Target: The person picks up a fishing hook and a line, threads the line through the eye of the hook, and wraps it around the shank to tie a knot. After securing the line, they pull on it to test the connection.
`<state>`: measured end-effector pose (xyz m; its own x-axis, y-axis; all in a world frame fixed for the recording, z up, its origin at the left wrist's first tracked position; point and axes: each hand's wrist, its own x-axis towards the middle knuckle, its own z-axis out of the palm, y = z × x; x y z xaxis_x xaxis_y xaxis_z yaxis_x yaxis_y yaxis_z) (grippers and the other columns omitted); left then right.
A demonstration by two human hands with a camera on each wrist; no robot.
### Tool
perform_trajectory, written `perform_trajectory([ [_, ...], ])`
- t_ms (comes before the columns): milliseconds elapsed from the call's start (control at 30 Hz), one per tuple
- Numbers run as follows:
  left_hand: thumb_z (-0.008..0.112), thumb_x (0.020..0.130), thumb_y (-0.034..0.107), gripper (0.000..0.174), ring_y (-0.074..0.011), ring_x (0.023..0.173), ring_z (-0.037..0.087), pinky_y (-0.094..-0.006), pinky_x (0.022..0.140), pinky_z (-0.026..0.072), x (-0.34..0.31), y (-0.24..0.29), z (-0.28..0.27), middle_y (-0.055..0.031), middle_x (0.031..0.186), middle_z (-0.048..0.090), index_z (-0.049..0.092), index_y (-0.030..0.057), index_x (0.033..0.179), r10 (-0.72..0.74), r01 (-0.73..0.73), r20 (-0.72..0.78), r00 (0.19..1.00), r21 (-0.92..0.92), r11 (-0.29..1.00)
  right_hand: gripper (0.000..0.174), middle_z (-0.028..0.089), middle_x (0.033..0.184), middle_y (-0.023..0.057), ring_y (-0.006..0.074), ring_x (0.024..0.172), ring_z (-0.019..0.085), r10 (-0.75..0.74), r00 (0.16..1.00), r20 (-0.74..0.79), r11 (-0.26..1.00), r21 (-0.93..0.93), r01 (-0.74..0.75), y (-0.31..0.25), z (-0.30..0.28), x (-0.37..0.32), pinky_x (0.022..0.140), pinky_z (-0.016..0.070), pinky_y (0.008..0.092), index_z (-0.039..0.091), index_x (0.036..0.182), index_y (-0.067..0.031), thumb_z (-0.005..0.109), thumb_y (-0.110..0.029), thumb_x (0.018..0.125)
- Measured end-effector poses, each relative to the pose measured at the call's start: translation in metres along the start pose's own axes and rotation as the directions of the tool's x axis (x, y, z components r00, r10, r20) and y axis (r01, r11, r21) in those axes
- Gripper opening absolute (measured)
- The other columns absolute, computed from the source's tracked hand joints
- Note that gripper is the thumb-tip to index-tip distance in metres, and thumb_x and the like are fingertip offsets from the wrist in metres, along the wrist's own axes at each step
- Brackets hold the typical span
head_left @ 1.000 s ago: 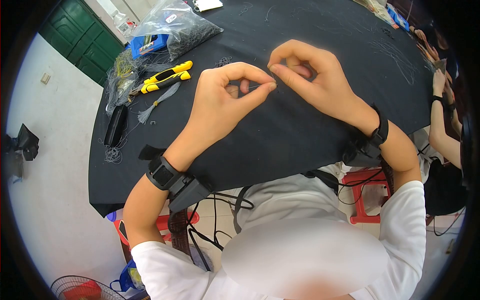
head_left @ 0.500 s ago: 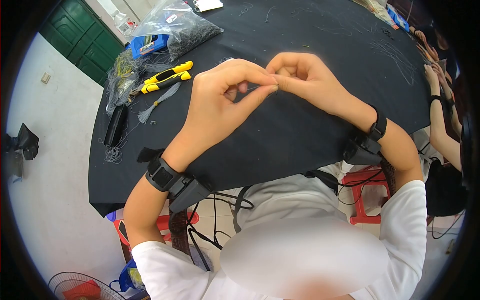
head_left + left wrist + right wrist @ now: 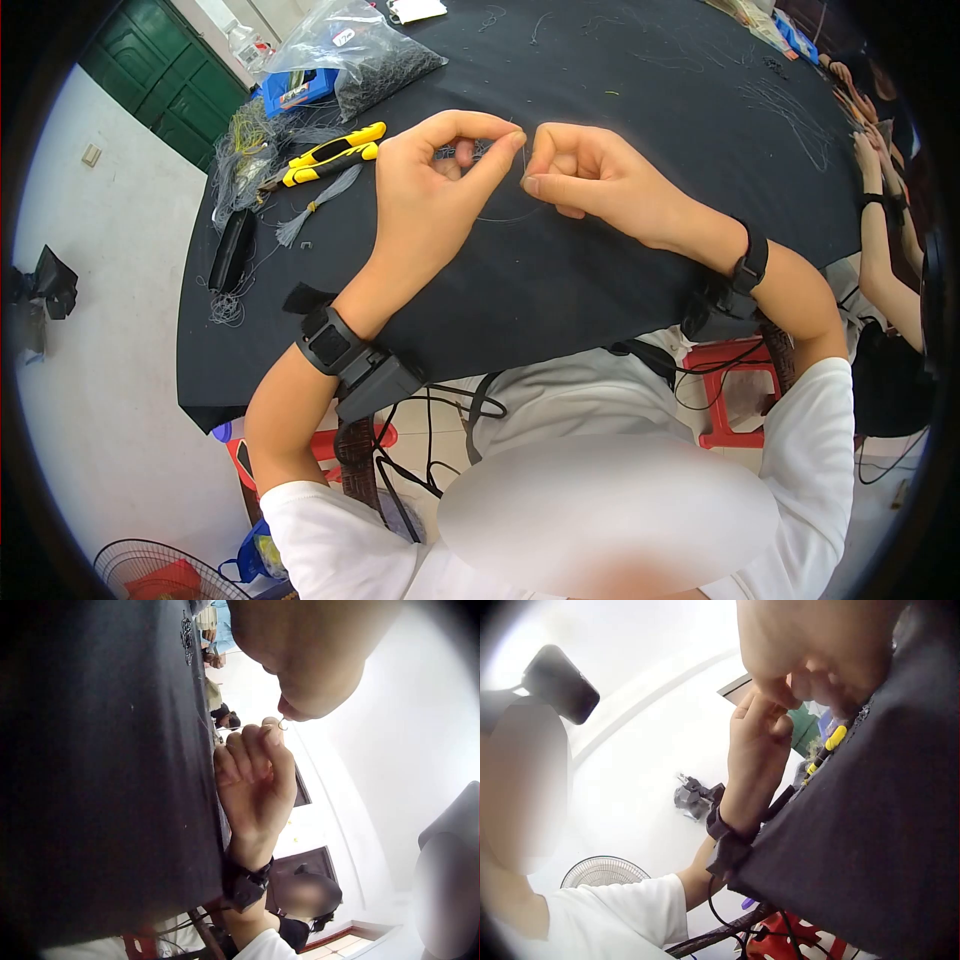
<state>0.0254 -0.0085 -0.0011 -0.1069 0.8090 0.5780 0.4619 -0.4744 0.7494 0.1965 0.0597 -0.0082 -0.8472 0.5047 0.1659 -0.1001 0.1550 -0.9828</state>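
In the head view my left hand (image 3: 428,205) is raised over the black-covered table, thumb and forefinger pinched together. From its fingertips a tiny curved fish hook (image 3: 283,724) sticks out in the left wrist view. My right hand (image 3: 630,192) faces it a short gap away, thumb pressed to the curled forefinger, pinching thin fishing line. A strand of this line (image 3: 512,218) bows below and between the two hands. Most of the hook is hidden by the fingertips.
Left on the table (image 3: 420,330) lie yellow-and-black pliers (image 3: 335,155), a tied bundle of line (image 3: 315,206), a black case (image 3: 233,250) and tangled line (image 3: 245,155). Behind is a plastic bag (image 3: 385,75) of small dark pieces. Another person's arms (image 3: 875,210) are at the right edge.
The hands came together at the fingertips, then drew slightly apart. My left hand has shifted left and my right hand lower; a bowed strand of line now shows between them.
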Motion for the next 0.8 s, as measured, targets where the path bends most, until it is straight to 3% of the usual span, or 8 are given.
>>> perform_trajectory([
  [100, 0.066, 0.078, 0.002, 0.010, -0.0017, 0.066, 0.043, -0.0159, 0.057, 0.0343, 0.000, 0.000, -0.002, 0.0017, 0.078, 0.061, 0.067, -0.0019, 0.087, -0.020, 0.020, 0.001, 1.000, 0.035, 0.999, 0.011, 0.041, 0.056, -0.0061, 0.0023, 0.051, 0.034, -0.110, 0.994, 0.006, 0.977, -0.184, 0.110, -0.004, 0.000, -0.003, 0.048, 0.0291, 0.0215, 0.050, 0.079, -0.0044, 0.056, -0.011, 0.086],
  [200, 0.066, 0.078, 0.003, 0.010, -0.0017, 0.065, 0.042, -0.0160, 0.056, 0.0335, 0.001, 0.000, -0.003, 0.0024, 0.077, 0.061, 0.067, -0.0011, 0.087, -0.026, 0.025, 0.010, 1.000, 0.060, 0.998, 0.010, 0.037, 0.054, -0.0040, 0.0050, 0.049, 0.031, -0.367, 0.929, -0.042, 0.843, -0.438, 0.313, -0.004, 0.002, -0.004, 0.047, 0.0283, 0.0240, 0.050, 0.080, -0.0035, 0.056, -0.009, 0.084],
  [300, 0.066, 0.078, 0.003, 0.009, -0.0017, 0.064, 0.041, -0.0159, 0.055, 0.0330, 0.000, 0.002, -0.002, 0.0026, 0.076, 0.061, 0.067, -0.0006, 0.085, -0.024, 0.021, 0.033, 0.999, 0.087, 0.996, 0.008, 0.034, 0.053, -0.0014, 0.0075, 0.049, 0.031, -0.461, 0.884, -0.072, 0.736, -0.589, 0.336, -0.012, 0.003, -0.008, 0.046, 0.0278, 0.0257, 0.050, 0.081, -0.0034, 0.057, -0.008, 0.083],
  [633, 0.068, 0.076, 0.002, 0.008, 0.0006, 0.063, 0.039, -0.0129, 0.052, 0.0307, -0.003, 0.005, -0.003, 0.0063, 0.072, 0.054, 0.066, 0.0003, 0.084, -0.083, 0.059, 0.262, 0.962, 0.101, 0.993, 0.006, 0.035, 0.054, 0.0010, 0.0089, 0.048, 0.032, -0.521, 0.849, -0.084, 0.666, -0.662, 0.343, -0.011, -0.003, -0.004, 0.046, 0.0277, 0.0261, 0.052, 0.084, -0.0032, 0.057, -0.008, 0.083],
  [800, 0.068, 0.076, 0.001, 0.007, 0.0000, 0.062, 0.041, -0.0141, 0.053, 0.0325, -0.003, 0.002, -0.002, 0.0042, 0.075, 0.058, 0.066, 0.0001, 0.083, -0.034, 0.020, 0.278, 0.960, 0.051, 0.999, 0.008, 0.036, 0.054, -0.0007, 0.0071, 0.049, 0.033, -0.545, 0.831, -0.109, 0.653, -0.677, 0.339, -0.009, -0.007, -0.002, 0.047, 0.0286, 0.0251, 0.054, 0.082, -0.0031, 0.058, -0.010, 0.083],
])
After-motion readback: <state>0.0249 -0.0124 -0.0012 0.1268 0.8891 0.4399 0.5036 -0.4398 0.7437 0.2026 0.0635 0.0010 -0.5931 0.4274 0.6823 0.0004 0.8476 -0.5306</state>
